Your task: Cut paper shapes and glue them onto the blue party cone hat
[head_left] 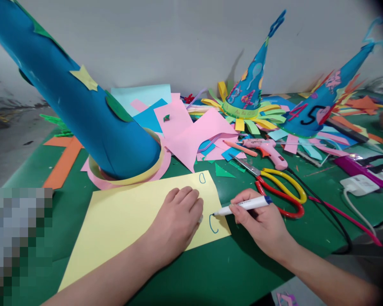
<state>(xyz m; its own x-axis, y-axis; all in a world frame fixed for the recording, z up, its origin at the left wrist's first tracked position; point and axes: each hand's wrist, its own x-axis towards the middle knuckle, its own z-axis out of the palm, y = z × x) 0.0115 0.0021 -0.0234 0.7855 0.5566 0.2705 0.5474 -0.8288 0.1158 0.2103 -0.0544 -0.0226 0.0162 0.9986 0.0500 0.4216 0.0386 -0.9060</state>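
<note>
A sheet of yellow paper (pixel 121 225) lies on the green table, with a small blue letter-like mark near its top right corner and a larger curved blue line below it. My left hand (pixel 181 216) rests on the sheet with its fingers bent and pressed together; whatever is under the palm is hidden. In my right hand (pixel 261 221) is a white marker (pixel 247 204) with a blue end, pinched between thumb and fingers. The marker's tip meets the top of the curved line at the sheet's right edge.
Scissors (pixel 298 212) with red and yellow handles and a pink glue gun (pixel 268 148) lie right of the sheet. A tall blue cone (pixel 108 131) stands left. Behind are pink paper scraps (pixel 178 123) and decorated cones (pixel 250 89). A purple power strip (pixel 351 168) sits far right.
</note>
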